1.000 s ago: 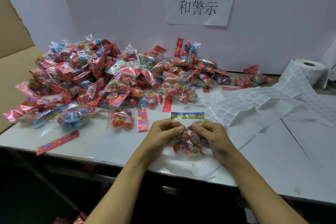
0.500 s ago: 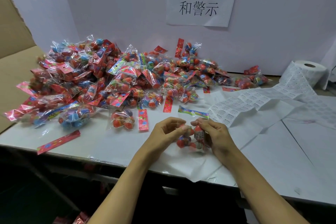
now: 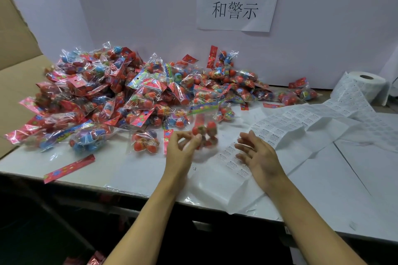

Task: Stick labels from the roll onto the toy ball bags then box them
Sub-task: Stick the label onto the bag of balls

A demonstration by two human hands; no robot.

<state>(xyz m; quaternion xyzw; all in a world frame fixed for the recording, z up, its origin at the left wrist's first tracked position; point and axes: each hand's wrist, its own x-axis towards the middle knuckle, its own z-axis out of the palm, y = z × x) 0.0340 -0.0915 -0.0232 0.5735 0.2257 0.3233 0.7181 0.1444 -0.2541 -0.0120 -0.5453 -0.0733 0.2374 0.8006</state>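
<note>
A clear toy ball bag (image 3: pixel 204 132) with red balls and a green-blue header is blurred just above the table. My left hand (image 3: pixel 183 148) holds it at its lower left with curled fingertips. My right hand (image 3: pixel 256 157) is off the bag, fingers spread and relaxed, hovering over the unrolled label strip (image 3: pixel 301 118). That strip runs back to the white label roll (image 3: pixel 366 84) at the far right. A big pile of toy ball bags (image 3: pixel 129 92) covers the left and middle of the white table (image 3: pixel 323 189).
A single bag (image 3: pixel 146 142) lies just left of my left hand. A loose red header card (image 3: pixel 69 168) sits near the front edge. Cardboard box flaps (image 3: pixel 17 71) stand at the far left. A paper sign (image 3: pixel 237 0) hangs on the back wall.
My right hand has let go of the bag and opened toward the label strip. My left hand alone has lifted the bag up and away from me.
</note>
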